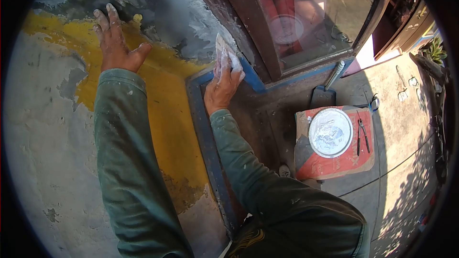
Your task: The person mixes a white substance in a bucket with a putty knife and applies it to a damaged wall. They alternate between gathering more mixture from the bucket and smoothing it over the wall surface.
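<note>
My left hand [117, 43] is open, its fingers spread against the wall where yellow paint [158, 86] meets a dark grey patch [124, 2]. White dust marks its fingertips. In my right hand [223, 83] is a flat, putty-smeared scraper [220, 43], pinched between white-coated fingers. Its pointed end lies at the wall's edge, beside a pale strip of filler [191, 7] and just above the blue trim [251, 74]. My fingers hide most of the scraper, so its handle cannot be made out.
A brown-framed window [315, 14] borders the wall on the right. Below it, a round lid [331, 133] smeared with white paste and black-handled pliers [362, 136] rest on a red paper bag [330, 165]. A dustpan [323, 96] stands behind them, near my foot [284, 170].
</note>
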Tool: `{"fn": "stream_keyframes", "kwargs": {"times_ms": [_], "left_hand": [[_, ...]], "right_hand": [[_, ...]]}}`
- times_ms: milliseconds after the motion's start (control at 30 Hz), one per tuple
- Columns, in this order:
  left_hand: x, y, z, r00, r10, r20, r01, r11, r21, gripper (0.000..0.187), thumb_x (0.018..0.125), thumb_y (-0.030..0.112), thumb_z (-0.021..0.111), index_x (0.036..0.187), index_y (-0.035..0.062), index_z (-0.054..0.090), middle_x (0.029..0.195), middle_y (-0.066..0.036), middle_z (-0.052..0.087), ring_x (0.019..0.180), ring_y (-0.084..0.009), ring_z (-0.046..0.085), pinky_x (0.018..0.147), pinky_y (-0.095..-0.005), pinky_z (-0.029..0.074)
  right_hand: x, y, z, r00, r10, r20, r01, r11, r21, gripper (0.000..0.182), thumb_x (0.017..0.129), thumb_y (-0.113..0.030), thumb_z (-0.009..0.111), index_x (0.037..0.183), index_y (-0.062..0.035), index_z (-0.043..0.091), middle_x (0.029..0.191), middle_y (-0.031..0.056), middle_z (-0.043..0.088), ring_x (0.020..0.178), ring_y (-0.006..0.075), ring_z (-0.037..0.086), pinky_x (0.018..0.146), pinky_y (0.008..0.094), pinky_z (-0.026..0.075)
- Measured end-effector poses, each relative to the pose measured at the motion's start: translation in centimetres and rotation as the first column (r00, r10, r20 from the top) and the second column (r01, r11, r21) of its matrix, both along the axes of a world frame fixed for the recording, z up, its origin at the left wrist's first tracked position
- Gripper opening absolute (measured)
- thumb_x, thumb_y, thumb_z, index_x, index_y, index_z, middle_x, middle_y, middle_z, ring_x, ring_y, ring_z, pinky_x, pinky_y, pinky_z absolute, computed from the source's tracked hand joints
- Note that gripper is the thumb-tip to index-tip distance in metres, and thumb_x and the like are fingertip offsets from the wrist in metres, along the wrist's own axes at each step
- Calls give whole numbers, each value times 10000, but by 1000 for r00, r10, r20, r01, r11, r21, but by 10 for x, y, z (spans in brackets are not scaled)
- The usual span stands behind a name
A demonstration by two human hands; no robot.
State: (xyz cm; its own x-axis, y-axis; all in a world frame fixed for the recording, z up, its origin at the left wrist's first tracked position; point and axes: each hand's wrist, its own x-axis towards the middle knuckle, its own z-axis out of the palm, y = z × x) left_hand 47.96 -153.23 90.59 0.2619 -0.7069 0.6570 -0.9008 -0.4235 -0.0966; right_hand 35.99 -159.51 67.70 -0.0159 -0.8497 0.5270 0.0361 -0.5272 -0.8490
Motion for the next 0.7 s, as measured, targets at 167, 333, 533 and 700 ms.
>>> {"fn": "stream_keyframes", "kwargs": {"times_ms": [167,333,533,700], "left_hand": [[2,-3,-1,999,-37,35,37,999,-12,1228,646,225,843,1607,231,79,1660,-203,13,1478,-539,62,1194,-566,210],[2,-3,1,999,-40,33,40,999,-6,1218,651,228,837,1606,228,82,1660,-202,14,1479,-536,62,1197,-564,207],[5,-2,-2,998,-52,43,53,999,-11,1218,645,239,832,1607,224,84,1660,-201,17,1479,-536,63,1198,-562,203],[7,-2,0,997,-44,70,46,999,-16,1224,639,253,831,1607,223,82,1661,-198,16,1478,-538,71,1193,-563,218]], "right_hand": [[23,-10,-10,992,-86,-92,94,992,79,621,809,38,554,1422,-35,489,1396,212,465,1250,433,424,1068,540,303],[7,14,-6,998,57,-38,-57,998,4,661,789,54,549,1439,-36,468,1395,204,456,1260,424,419,1066,533,311],[25,-5,8,994,-99,-38,103,983,154,583,821,46,550,1396,-45,520,1383,201,476,1238,427,440,1058,530,322],[21,25,12,994,57,92,-66,993,96,542,853,27,538,1389,-56,527,1391,199,478,1270,417,438,1069,517,312]]}}
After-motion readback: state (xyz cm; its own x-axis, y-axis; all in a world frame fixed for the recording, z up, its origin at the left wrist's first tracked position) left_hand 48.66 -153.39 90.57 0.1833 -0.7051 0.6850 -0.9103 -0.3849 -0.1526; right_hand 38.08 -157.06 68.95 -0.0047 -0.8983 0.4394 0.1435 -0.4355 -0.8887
